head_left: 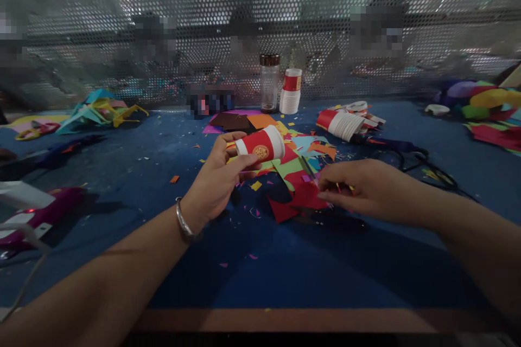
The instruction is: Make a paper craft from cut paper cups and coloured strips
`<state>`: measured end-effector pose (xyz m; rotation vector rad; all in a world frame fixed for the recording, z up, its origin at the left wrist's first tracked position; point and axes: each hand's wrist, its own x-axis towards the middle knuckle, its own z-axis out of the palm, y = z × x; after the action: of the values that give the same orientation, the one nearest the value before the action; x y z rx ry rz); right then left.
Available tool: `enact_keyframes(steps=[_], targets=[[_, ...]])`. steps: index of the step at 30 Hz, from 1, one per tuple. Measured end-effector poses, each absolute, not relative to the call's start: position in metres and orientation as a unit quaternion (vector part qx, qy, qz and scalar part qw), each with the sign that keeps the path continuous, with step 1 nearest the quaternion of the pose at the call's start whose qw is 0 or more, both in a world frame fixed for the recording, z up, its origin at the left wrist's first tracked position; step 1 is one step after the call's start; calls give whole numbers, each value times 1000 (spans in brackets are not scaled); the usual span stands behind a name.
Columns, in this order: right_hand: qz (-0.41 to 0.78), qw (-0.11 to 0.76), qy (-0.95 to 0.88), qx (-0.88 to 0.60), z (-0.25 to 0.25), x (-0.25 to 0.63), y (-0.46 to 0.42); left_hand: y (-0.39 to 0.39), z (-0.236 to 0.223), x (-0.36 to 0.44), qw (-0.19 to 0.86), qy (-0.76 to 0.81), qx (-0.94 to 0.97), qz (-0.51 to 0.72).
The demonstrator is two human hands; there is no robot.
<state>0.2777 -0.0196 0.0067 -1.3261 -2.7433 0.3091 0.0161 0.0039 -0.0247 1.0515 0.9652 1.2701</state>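
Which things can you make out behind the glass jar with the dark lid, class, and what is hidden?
Behind the glass jar, a perforated panel shows above and to both sides. Whatever lies directly behind the jar's dark lid is covered.

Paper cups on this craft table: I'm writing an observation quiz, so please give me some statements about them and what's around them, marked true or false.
1. The left hand holds a red-and-white cup. True.
2. A silver bracelet circles the right wrist. False: it is on the left wrist.
3. A lidded glass jar stands beside the upright cup stack. True.
4. The other cup stack also stands upright. False: it lies on its side.
5. The tabletop is blue. True.
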Motion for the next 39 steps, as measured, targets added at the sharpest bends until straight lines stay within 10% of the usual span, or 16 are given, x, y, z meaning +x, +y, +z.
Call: enact_keyframes(steps=[25, 39], targets=[[165, 0, -860, -483, 5, 260, -40, 6, -34, 19, 589, 370, 438, 570], [304, 323, -750, -491, 1, 258, -37, -4, -44, 19, 414, 407, 690, 432]])
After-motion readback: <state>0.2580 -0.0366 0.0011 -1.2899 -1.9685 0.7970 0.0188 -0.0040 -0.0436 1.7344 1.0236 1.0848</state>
